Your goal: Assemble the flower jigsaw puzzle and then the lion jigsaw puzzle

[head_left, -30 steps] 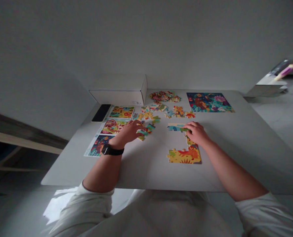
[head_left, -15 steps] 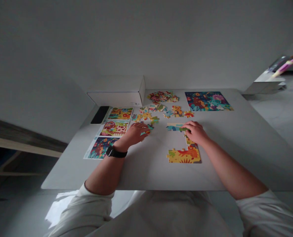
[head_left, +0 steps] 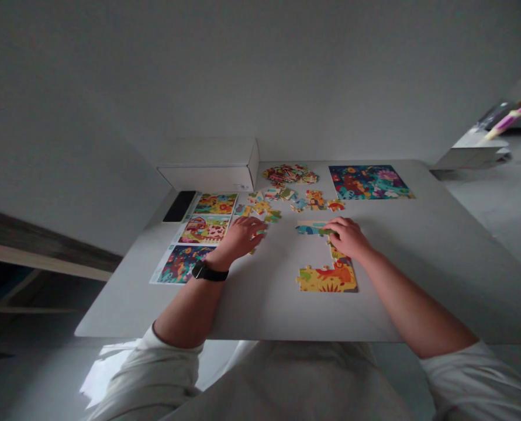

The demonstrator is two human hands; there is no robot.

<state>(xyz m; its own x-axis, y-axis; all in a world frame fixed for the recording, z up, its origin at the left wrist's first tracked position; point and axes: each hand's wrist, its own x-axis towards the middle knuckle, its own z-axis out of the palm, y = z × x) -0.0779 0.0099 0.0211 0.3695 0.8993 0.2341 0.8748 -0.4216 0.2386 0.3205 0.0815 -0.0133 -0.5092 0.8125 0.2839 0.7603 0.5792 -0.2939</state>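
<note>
My left hand (head_left: 244,235) is on the left of the table, fingers bent down over a jigsaw piece (head_left: 260,232) that shows at the fingertips. Another piece (head_left: 252,251) peeks out just below it. On the right, my right hand (head_left: 347,234) has its fingers closed on the top right end of a joined strip of puzzle pieces (head_left: 308,228), blue and green. Below it, joined yellow and orange border pieces (head_left: 328,279) run down the right side and along the bottom. The join under my right hand is hidden.
Loose jigsaw pieces (head_left: 315,199) lie beyond my hands, with a heap of pieces (head_left: 290,173) farther back. A picture sheet (head_left: 205,228), a black phone (head_left: 179,206) and a white box (head_left: 205,176) are at left. A dark blue picture (head_left: 369,182) lies back right.
My left hand has shifted slightly, and its fingers now cover more of the loose pieces there. My right hand stays at the strip's right end. The whole view has dropped a little.
</note>
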